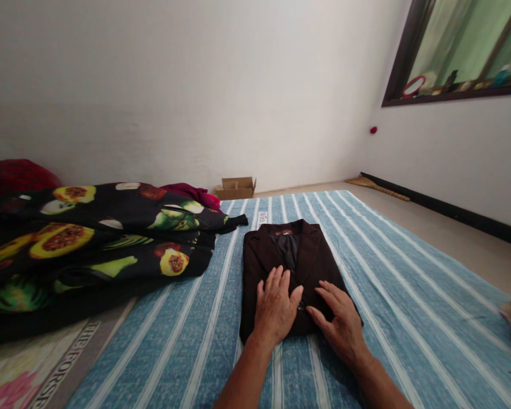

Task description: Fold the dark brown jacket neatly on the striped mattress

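A dark brown suit jacket (259,253) lies folded into a neat rectangle, collar and lapels facing up and away from me. On its lower left part rests my left hand (276,307), fingers stretched out flat. My right hand (336,315) lies on the lower right part, its fingers spread and its thumb near a dark button (301,306). Neither hand grips the cloth. The jacket sits on a blue and white striped bedsheet (196,335).
To the left lies a black garment with a fruit print (111,244), with maroon cloth (196,195) behind it. An open cardboard box (237,188) stands by the far wall. A broom-like object (378,186) lies on the floor at right, below a window (464,51).
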`<state>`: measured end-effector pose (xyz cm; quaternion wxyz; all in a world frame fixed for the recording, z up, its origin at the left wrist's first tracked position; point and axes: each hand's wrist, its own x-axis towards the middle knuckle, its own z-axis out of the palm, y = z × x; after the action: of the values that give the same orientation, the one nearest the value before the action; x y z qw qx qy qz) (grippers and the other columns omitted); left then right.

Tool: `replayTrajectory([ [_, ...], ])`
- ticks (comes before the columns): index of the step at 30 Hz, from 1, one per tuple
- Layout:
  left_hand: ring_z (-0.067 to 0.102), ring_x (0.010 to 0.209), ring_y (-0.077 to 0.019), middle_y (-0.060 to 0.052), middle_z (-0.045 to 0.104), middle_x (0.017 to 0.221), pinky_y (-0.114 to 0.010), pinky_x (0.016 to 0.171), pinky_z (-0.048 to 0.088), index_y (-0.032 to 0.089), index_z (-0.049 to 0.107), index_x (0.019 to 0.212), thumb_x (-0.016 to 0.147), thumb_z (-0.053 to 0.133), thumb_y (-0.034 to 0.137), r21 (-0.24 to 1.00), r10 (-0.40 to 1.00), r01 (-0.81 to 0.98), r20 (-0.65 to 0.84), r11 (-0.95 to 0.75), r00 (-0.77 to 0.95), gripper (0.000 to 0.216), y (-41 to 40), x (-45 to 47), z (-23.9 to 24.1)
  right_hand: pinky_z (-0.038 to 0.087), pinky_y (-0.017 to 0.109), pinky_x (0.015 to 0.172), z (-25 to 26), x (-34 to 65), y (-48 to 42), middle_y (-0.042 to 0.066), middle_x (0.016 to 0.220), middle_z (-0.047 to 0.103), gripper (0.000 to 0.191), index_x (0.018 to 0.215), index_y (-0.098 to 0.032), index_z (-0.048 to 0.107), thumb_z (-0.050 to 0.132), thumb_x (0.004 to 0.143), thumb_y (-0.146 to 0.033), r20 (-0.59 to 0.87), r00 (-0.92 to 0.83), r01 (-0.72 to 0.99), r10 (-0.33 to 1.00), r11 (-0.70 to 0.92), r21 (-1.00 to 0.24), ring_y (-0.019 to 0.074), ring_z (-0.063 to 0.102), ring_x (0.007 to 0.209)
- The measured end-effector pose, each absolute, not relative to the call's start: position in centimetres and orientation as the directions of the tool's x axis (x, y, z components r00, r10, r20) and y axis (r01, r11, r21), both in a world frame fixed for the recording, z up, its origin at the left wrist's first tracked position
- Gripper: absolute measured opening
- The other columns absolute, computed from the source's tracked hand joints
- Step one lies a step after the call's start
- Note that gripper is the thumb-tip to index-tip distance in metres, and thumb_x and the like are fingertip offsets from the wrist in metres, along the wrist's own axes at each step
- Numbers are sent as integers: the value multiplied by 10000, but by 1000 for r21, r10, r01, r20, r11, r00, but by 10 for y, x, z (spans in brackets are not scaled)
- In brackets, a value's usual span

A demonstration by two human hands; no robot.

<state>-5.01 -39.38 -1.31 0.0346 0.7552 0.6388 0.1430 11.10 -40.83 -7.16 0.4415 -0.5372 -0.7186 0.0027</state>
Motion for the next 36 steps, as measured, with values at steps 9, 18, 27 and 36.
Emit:
replayTrajectory([
  [9,259,1341,-231,-91,364,1435,-483,1069,245,166,412,1335,922,281,447,234,976,956,166,-178,141,516,-394,-50,-13,463,449,912,-71,111,-409,112,1158,616,388,1063,-198,640,599,772,-451,644,-28,765,764,432,-479,267,553,1090],
  [18,257,1342,-228,-87,356,1440,-478,1072,238,157,409,1336,922,274,452,238,977,955,162,-177,141,526,-394,-50,-12,453,444,926,-72,112,-408,109,1167,610,394,1066,-187,634,604,771,-446,632,-39,771,774,426,-473,265,542,1099],
  [27,253,1344,-227,-91,355,1440,-473,1072,238,152,408,1335,923,275,447,243,978,954,155,-177,142,524,-395,-50,-11,451,440,927,-72,112,-408,108,1169,609,395,1066,-188,632,603,772,-450,634,-38,770,772,427,-474,263,542,1099],
  [36,260,1342,-228,-86,357,1439,-484,1071,245,155,407,1335,923,285,446,237,978,956,155,-175,141,518,-393,-50,-12,456,445,917,-74,112,-407,113,1163,612,392,1059,-183,637,600,774,-449,633,-48,772,773,431,-467,266,547,1093],
])
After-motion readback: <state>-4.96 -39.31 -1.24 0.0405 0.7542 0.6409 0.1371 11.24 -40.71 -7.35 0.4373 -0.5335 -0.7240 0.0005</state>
